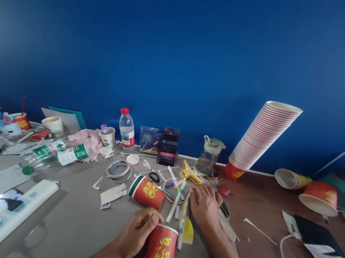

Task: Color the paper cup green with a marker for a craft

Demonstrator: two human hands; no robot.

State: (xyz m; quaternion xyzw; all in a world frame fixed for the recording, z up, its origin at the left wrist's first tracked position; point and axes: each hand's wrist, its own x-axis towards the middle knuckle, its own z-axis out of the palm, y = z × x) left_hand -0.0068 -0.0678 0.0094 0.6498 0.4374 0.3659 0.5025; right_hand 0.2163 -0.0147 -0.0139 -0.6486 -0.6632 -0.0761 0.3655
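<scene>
My left hand (139,233) is closed at the rim of a red paper cup (160,256) with yellow lettering, which stands upright at the front. My right hand (205,205) lies palm down on the desk to the right, fingers apart; nothing shows in its grasp, though its fingertips are partly hidden. Just beyond it is a yellow claw clip (191,174). Between the hands lie a green-banded marker (176,201), a second white marker (183,224) and a yellow paper piece (188,231). Another red cup (148,192) rests on its side behind my left hand.
A tall leaning stack of paper cups (262,138) stands at the back right, beside a glass jar (209,155). Tape rolls (117,169), plastic bottles (76,153) and a power strip (23,216) occupy the left. A black tablet-like device (326,251) with white cables lies right.
</scene>
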